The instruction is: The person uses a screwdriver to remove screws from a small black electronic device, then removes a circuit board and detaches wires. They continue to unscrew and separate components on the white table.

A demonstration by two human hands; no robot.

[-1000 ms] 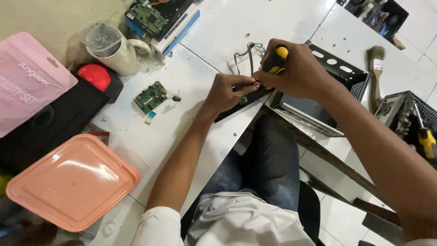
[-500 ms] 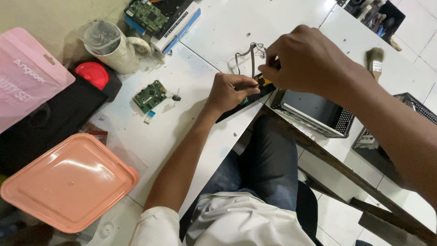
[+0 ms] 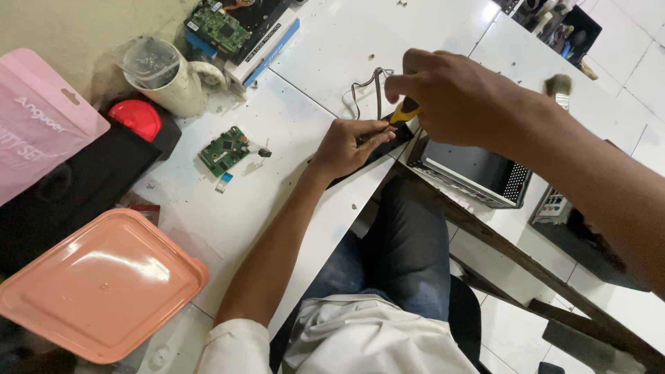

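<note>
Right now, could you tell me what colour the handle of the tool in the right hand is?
Yellow with black, what shows of the tool handle under the right hand; head view.

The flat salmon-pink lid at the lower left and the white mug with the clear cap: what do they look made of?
The rounded-square salmon-pink lid looks like moulded plastic: a smooth, glossy face with a soft glare and a raised rim. The white mug seems glazed ceramic, thick-walled with a looped handle; its clear cap is probably thin transparent plastic.
</note>
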